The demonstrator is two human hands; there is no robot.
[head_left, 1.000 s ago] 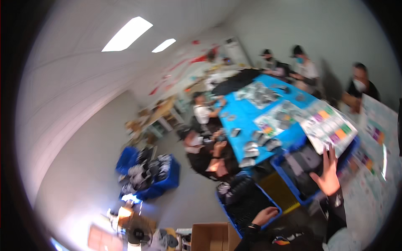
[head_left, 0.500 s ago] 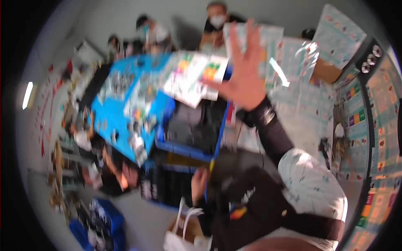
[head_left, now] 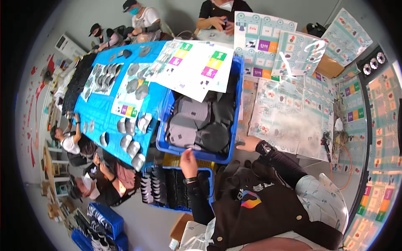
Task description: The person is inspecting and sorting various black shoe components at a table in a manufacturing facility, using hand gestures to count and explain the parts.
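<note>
My left hand (head_left: 189,164) is at the near rim of a blue crate (head_left: 193,156), its fingers drawn together with nothing visible in them. Inside the crate lie stacks of dark grey and black curved, visor-like pieces (head_left: 190,115). To the right of the crate, my right hand (head_left: 250,143) is low at the table edge, fingers pointing left and apart. A small dark patch shows between them; I cannot tell what it is. Large printed white sheets (head_left: 184,71) lie across the crate's far end.
A blue-covered table (head_left: 96,113) on the left carries shiny curved grey pieces (head_left: 125,142). Below stands another blue crate (head_left: 178,201) with dark stacks. Printed sheets (head_left: 293,113) cover the right table; a tool with an orange hose (head_left: 326,144) hangs there. Several people work around.
My right hand, raised and spread over the right table, has come down beside the crate. My left hand has moved up and left to the near rim. A white bag has mostly left view.
</note>
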